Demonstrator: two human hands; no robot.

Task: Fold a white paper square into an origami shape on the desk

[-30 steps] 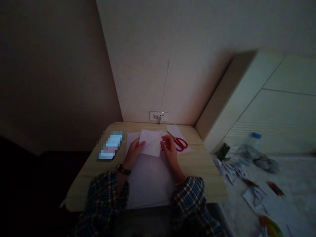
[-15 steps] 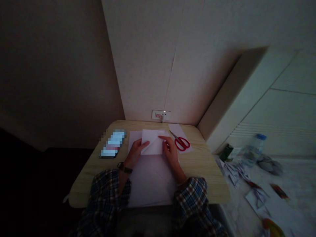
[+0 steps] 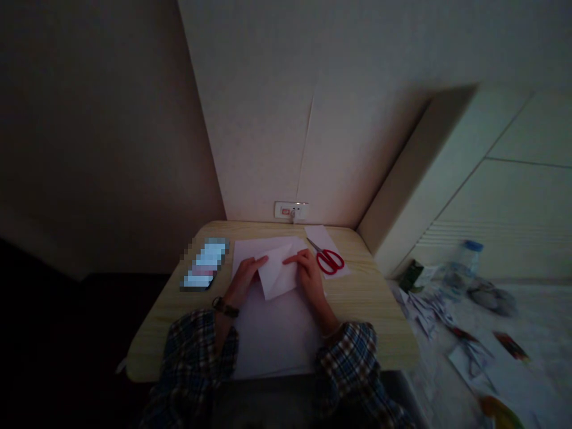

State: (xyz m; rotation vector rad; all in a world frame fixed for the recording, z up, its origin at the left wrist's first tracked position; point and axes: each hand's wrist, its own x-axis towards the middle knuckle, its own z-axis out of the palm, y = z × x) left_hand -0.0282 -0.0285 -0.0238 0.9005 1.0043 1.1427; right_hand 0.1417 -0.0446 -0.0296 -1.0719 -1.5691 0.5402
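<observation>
Left hand (image 3: 243,277) pinches, right hand (image 3: 310,275) extends 1 finger (image 3: 292,258).

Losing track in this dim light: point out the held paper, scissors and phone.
Held paper (image 3: 277,275): head view, near its middle.
Scissors (image 3: 320,252): head view, where blades meet handles.
Phone (image 3: 205,264): head view, lit screen.

this looks like a room in a home, maybe a bedroom. a small wood-look table (image 3: 375,333) stands by a plain wall (image 3: 259,119) with a plug socket (image 3: 291,210). on the right, a bottle (image 3: 469,258) and paper scraps (image 3: 422,314) lie about on something pale.
</observation>
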